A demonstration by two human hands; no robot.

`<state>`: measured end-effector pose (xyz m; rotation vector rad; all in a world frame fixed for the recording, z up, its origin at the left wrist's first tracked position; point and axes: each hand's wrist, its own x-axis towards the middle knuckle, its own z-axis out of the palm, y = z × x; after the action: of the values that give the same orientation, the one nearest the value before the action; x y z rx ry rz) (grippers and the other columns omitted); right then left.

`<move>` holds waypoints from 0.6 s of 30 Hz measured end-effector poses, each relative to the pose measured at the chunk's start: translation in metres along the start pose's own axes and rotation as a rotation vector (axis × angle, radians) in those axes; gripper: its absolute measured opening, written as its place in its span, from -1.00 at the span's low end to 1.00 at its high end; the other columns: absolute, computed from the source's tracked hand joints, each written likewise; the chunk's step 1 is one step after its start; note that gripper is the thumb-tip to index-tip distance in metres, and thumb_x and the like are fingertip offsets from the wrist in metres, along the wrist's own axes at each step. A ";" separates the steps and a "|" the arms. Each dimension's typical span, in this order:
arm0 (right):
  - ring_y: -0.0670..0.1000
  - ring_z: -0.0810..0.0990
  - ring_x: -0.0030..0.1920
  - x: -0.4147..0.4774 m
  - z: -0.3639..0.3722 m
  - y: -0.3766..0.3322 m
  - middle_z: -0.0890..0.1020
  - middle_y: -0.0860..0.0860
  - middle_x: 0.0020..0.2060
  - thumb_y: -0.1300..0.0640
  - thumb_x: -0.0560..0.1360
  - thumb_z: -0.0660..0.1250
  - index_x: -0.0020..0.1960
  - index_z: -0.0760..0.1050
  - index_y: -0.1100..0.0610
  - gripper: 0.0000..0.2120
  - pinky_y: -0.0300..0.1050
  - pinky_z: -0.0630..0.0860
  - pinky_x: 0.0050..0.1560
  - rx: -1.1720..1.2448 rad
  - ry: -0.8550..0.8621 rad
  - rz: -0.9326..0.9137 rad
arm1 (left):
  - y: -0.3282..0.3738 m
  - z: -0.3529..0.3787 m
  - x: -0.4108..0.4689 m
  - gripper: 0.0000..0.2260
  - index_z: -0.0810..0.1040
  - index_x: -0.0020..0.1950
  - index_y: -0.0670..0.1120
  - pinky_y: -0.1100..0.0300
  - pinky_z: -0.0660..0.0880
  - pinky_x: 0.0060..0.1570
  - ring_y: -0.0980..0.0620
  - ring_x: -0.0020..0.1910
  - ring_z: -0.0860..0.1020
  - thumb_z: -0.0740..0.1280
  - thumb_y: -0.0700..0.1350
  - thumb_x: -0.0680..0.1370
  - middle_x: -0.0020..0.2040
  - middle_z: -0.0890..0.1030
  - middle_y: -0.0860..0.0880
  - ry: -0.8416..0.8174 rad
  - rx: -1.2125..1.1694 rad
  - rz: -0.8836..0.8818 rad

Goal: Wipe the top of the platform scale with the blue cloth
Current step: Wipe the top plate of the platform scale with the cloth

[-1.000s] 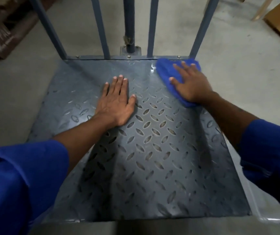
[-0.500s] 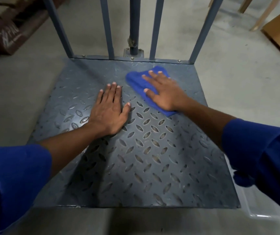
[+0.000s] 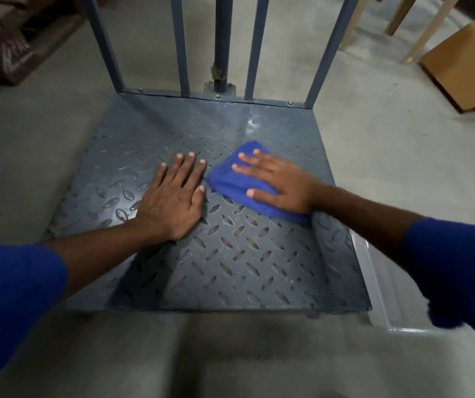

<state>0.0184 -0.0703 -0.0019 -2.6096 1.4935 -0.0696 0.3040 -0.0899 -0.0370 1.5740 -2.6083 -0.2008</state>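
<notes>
The right hand (image 3: pixel 281 187) lies flat, fingers spread, pressing the one blue cloth (image 3: pixel 240 182) at frame centre. Just left, the left hand (image 3: pixel 173 196) rests open and empty on the platform scale (image 3: pixel 230 262), which has four uprights.
</notes>
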 end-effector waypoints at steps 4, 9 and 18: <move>0.17 0.05 0.71 0.008 -0.006 0.032 0.15 0.03 0.70 -0.33 0.65 0.10 0.70 0.15 -0.10 -0.32 0.11 -0.06 0.71 0.086 0.081 0.385 | 0.008 -0.001 -0.008 -0.27 -0.08 0.76 -0.03 -0.07 -0.19 0.69 -0.06 0.73 -0.11 -0.33 0.21 0.61 0.76 -0.06 -0.06 -0.005 -0.034 -0.003; 0.11 0.02 0.72 -0.029 0.005 -0.039 0.12 0.00 0.71 -0.27 0.71 0.07 0.71 0.14 -0.06 -0.37 0.15 0.03 0.69 -0.033 0.015 -0.099 | 0.019 -0.001 -0.036 -0.25 0.06 0.74 -0.12 -0.08 -0.12 0.69 -0.13 0.73 0.01 -0.28 0.17 0.60 0.74 0.05 -0.14 0.015 -0.042 0.038; 0.17 0.08 0.70 -0.039 -0.007 -0.013 0.16 0.04 0.70 -0.35 0.65 0.07 0.70 0.15 -0.06 -0.29 0.33 0.16 0.62 0.023 0.072 0.165 | 0.021 -0.004 -0.042 -0.32 -0.04 0.75 -0.06 -0.05 -0.18 0.69 -0.07 0.73 -0.10 -0.24 0.17 0.65 0.75 -0.04 -0.09 -0.006 -0.059 0.040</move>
<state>0.0090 -0.0312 0.0075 -2.4809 1.7153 -0.1647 0.3064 -0.0433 -0.0298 1.5028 -2.6107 -0.2782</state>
